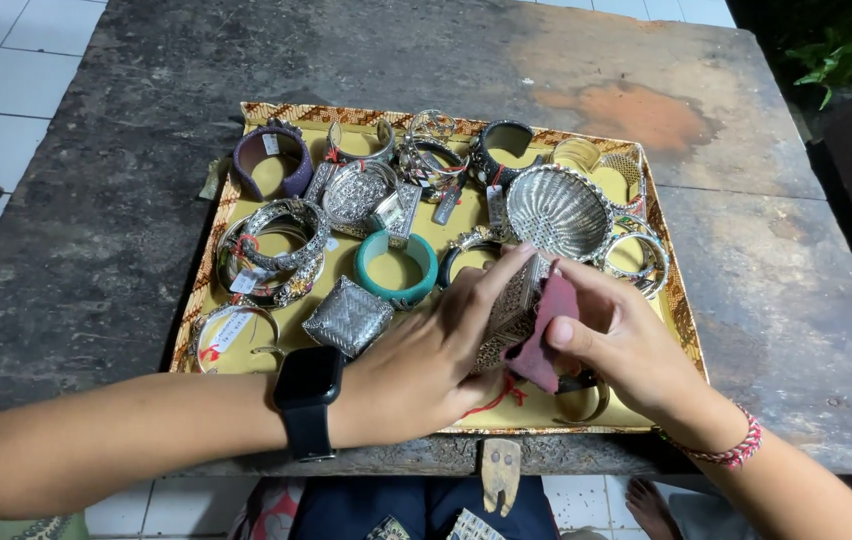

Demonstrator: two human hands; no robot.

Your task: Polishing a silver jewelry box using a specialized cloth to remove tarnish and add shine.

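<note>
Both hands grip: left hand an ornate silver box, right hand a red cloth; bracelets crowd the yellow tray.

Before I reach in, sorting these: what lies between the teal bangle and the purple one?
In the head view, a domed silver filigree piece lies between the teal bangle and purple bangle.

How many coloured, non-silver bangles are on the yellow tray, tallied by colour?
Purple fabric-wrapped bangle: 1
Teal smooth bangle: 1
Black bangle: 1
Total: 3
The silver bangles on the yellow tray overlap too much to count. The left hand holds a silver filigree piece.
</note>
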